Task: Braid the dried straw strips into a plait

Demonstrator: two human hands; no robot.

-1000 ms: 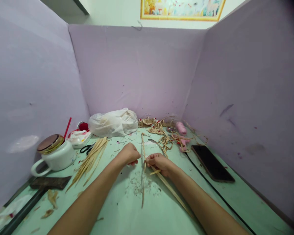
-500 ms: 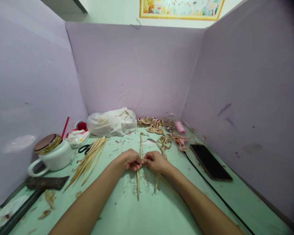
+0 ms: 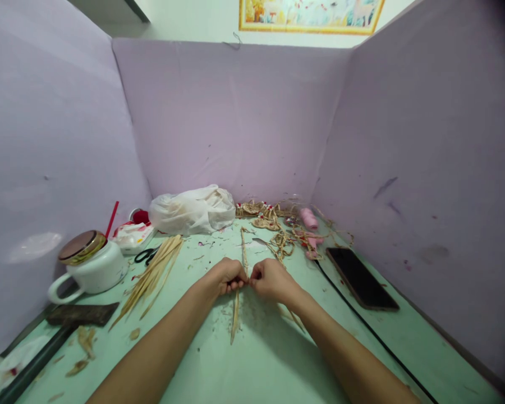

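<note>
Close together at the middle of the green tabletop, both my hands pinch a twisted straw cord [image 3: 244,249]. The cord runs away from me to a small knotted end on the table. My left hand [image 3: 232,276] is closed, and a flat straw end [image 3: 235,322] hangs below it toward me. My right hand [image 3: 270,279] is closed too, its fingertips almost touching those of the left. Loose straw ends [image 3: 294,320] come out under my right wrist. The exact grip point lies hidden between the fingers.
To the left lie a bundle of straw strips [image 3: 155,275], scissors [image 3: 145,255], a lidded white mug [image 3: 99,269] and a hammer [image 3: 82,314]. A white plastic bag [image 3: 193,210] sits at the back. On the right are coiled straw cord [image 3: 283,244], a pink glue gun [image 3: 314,244] and a phone [image 3: 362,278].
My left hand has moved right and closed on the cord beside my right hand. The straw ends below have shifted; the long strip under my right arm is now mostly hidden.
</note>
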